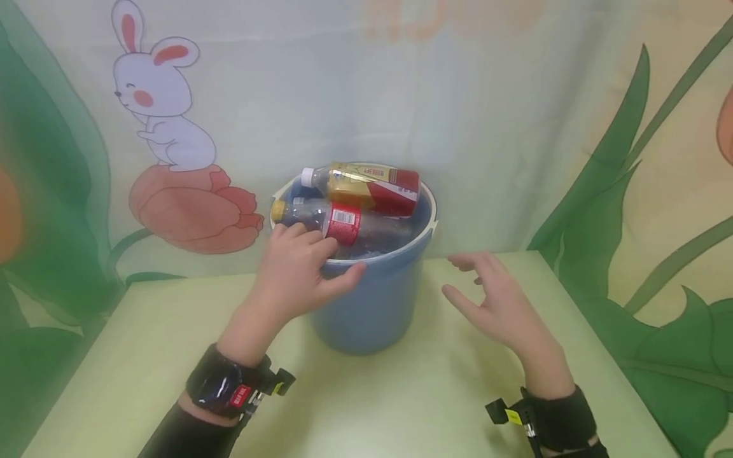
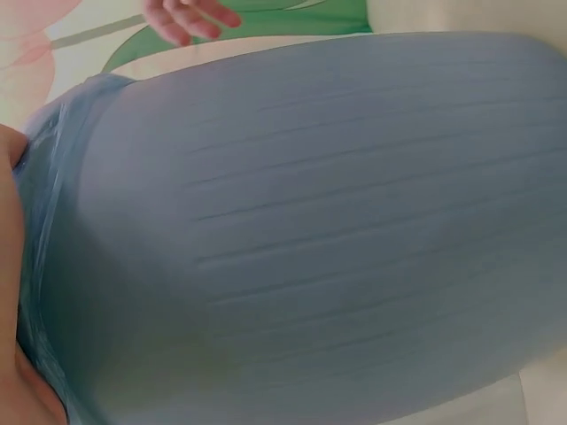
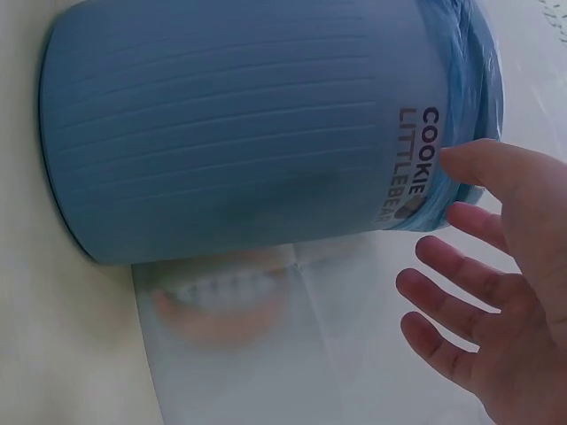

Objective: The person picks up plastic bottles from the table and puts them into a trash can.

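Observation:
A blue trash bin (image 1: 366, 312) stands upright at the back of the table, lined with a clear bluish bag (image 3: 474, 80). Inside its top lie two plastic bottles on their sides: a red-and-yellow labelled bottle (image 1: 375, 187) with a white cap, and a clear bottle (image 1: 383, 229) with a red label and yellow cap. My left hand (image 1: 298, 267) lies over the bin's front left rim, by the yellow cap, its thumb stretched out; the bin hides its fingertips. To the bin's right hovers my right hand (image 1: 501, 305), holding nothing, fingers loosely bent and apart.
The pale yellow-green table (image 1: 366, 407) carries the bin near its back edge. Behind it hangs a printed cloth backdrop (image 1: 492, 127) with a rabbit and flowers. Black straps with small cameras circle both wrists.

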A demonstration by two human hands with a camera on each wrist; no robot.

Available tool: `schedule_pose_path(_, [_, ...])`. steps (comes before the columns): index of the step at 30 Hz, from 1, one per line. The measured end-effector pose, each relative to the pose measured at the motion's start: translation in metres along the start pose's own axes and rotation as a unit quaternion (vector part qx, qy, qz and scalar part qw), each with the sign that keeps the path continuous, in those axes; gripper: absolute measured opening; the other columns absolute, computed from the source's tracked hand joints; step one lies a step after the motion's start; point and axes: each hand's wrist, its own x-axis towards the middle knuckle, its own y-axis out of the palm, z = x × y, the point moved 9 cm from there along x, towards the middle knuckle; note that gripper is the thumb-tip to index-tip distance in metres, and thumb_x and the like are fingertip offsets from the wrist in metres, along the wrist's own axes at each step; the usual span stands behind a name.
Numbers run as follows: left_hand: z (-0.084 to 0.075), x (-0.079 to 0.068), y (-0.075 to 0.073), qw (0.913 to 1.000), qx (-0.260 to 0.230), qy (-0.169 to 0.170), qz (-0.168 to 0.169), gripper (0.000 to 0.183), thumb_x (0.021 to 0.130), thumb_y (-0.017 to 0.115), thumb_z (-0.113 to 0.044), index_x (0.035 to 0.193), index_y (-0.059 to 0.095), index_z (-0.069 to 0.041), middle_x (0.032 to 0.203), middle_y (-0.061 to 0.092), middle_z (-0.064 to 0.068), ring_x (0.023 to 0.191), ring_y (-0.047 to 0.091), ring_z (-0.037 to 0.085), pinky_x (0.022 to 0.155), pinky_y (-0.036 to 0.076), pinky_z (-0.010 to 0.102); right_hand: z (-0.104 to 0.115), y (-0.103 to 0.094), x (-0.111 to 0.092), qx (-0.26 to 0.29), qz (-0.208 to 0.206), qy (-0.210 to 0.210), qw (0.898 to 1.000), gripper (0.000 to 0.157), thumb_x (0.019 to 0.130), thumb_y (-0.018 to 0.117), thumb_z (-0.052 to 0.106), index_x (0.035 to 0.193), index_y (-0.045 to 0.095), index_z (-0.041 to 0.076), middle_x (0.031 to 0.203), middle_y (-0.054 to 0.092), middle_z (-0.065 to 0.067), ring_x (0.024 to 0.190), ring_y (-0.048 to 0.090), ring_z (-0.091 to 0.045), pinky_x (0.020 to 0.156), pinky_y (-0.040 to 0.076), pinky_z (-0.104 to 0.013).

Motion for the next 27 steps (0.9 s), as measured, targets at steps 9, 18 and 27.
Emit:
schedule_pose_path(9, [-0.008,0.008,0.0,0.9999,-0.009,0.015,-0.002,0.052,0.095,0.065,-0.06,0.077,0.062,-0.01,0.071,0.063,0.005,0.078,0.06,0.03,0.076,0.046,0.048,0.013,-0.006,-0.008,-0.006,0.015,-0.023,1.0,0.053,0.1,0.08,0.025,0.145,0.059,0.008,0.14,0.064,-0.009,0.13,0.06,-0.028,0.102,0.055,-0.052])
schedule_pose_path(18, [-0.015,0.01,-0.006,0.9993,-0.008,0.037,0.003,0.064,0.097,0.057,-0.061,0.115,0.056,0.001,0.103,0.058,0.019,0.102,0.055,0.039,0.09,0.045,0.054,0.04,-0.015,-0.012,-0.083,0.091,-0.139,0.983,0.049,0.095,0.084,0.026,0.136,0.065,0.007,0.134,0.066,-0.009,0.129,0.061,-0.031,0.109,0.05,-0.053])
schedule_pose_path(27, [-0.029,-0.036,-0.048,0.9862,-0.04,0.112,-0.116,0.06,0.098,0.06,-0.05,0.127,0.048,0.002,0.133,0.051,0.029,0.12,0.052,0.048,0.095,0.042,0.063,0.063,-0.01,-0.038,-0.127,0.152,-0.201,0.959,0.065,0.099,0.08,0.046,0.151,0.058,0.013,0.149,0.061,-0.013,0.137,0.059,-0.035,0.112,0.047,-0.058])
